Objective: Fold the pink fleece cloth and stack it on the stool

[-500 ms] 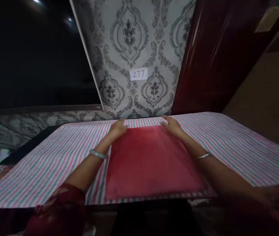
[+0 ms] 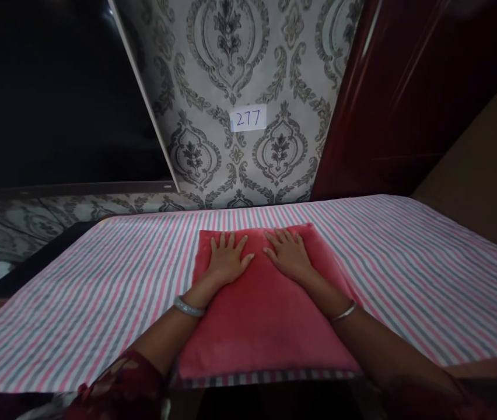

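A red, plush-looking square of cloth, perhaps a cushion cover [image 2: 261, 326], lies flat in front of me. Its far edge is a little short of the back of the table, and its near edge meets the front edge. My left hand [image 2: 228, 259] rests palm down on its far left part, fingers spread. On the far right part lies my right hand [image 2: 290, 254], also flat with fingers apart. Neither hand grips anything. Underneath is a striped pink, grey and white tablecloth [image 2: 112, 286].
Behind the table rises a patterned wall [image 2: 235, 169] with a paper label [image 2: 248, 118] reading 277. A large dark screen [image 2: 56, 105] hangs at the left. Dark red glossy panelling [image 2: 384, 116] stands at the right, beside a brown surface [image 2: 480, 151].
Both hands have left the red cloth's far corners and moved inward and nearer, now lying flat on top of it. The view has tilted slightly.
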{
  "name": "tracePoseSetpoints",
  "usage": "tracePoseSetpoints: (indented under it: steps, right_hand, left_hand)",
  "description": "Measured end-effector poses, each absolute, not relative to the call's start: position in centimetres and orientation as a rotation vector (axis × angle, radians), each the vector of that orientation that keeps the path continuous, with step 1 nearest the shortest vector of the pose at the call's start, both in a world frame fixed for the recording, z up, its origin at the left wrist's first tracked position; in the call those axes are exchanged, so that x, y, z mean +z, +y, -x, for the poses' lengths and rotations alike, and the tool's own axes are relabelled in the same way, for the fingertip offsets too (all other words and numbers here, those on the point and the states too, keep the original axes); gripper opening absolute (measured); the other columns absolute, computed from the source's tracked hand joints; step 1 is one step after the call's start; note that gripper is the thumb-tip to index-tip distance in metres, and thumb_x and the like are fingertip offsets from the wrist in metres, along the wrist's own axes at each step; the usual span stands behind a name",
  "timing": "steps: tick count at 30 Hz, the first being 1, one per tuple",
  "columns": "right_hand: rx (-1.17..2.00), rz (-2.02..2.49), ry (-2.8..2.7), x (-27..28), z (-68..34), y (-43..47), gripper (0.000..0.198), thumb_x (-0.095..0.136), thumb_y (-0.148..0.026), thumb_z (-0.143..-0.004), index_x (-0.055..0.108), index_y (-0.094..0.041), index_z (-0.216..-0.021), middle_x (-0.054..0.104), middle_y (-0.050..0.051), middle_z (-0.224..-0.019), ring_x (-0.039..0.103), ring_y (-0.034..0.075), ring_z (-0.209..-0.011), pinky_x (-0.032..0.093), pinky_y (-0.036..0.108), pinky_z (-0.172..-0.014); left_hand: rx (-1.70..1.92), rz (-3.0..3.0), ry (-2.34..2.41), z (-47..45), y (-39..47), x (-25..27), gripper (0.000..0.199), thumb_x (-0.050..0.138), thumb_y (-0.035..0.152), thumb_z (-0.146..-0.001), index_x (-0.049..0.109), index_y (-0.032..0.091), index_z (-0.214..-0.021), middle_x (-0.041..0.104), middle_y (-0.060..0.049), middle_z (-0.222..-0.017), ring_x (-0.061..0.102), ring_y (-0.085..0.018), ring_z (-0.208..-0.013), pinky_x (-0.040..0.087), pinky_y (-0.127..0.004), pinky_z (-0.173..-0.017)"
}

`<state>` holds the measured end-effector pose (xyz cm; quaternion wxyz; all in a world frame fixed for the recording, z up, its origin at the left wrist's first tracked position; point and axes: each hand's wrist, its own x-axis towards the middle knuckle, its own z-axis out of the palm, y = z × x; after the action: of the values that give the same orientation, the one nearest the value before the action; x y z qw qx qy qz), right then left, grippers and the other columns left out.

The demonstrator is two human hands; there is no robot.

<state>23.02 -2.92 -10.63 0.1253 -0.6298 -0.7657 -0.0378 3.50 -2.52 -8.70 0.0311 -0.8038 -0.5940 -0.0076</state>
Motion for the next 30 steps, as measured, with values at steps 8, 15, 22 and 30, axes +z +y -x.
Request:
tracePoseSetpoints:
  steps: [8,15,22,30]
  right_hand:
    - [-0.143,1.833,-2.234,-11.1,-23.1,-2.7,0.054,0.036,-0.048,-0.103,0.042,-0.025,-0.152,0.039,0.01,-0.157,0.034,0.032,-0.144,0.026,0.058,-0.115]
    - [-0.153,1.827,-2.205,-11.0,-23.0,-3.0,0.055,0.037,-0.048,-0.103,0.042,-0.025,-0.152,0.039,0.011,-0.157,0.034,0.031,-0.144,0.024,0.057,-0.116]
    - [-0.065,1.836,-2.256,-9.6,-23.4,-3.2,0.054,0.034,-0.046,-0.104,0.04,-0.025,-0.153,0.035,0.009,-0.159,0.032,0.03,-0.146,0.025,0.056,-0.117]
    - [-0.088,1.908,-2.285,-9.7,-29.3,-7.5,0.056,0.032,-0.05,-0.103,0.041,-0.027,-0.153,0.035,0.01,-0.159,0.029,0.033,-0.148,0.028,0.058,-0.114]
  left_hand:
    - [-0.072,2.483,-1.839,-3.5,-2.6,-9.0,0.068,0.03,0.061,-0.098,0.036,0.025,-0.155,0.032,-0.016,-0.161,0.022,-0.044,-0.148,0.015,-0.068,-0.115]
    - [-0.113,2.452,-1.815,-3.5,-2.9,-8.9,0.068,0.028,0.062,-0.098,0.035,0.026,-0.155,0.032,-0.017,-0.161,0.024,-0.043,-0.148,0.016,-0.067,-0.115]
    - [-0.127,2.49,-1.843,-3.5,-3.2,-7.8,0.069,0.029,0.062,-0.098,0.033,0.026,-0.156,0.03,-0.015,-0.162,0.023,-0.042,-0.148,0.016,-0.065,-0.117]
    - [-0.188,2.544,-1.883,0.5,-7.2,-5.8,0.073,0.03,0.066,-0.096,0.037,0.023,-0.154,0.026,-0.016,-0.163,0.016,-0.039,-0.151,0.011,-0.064,-0.118]
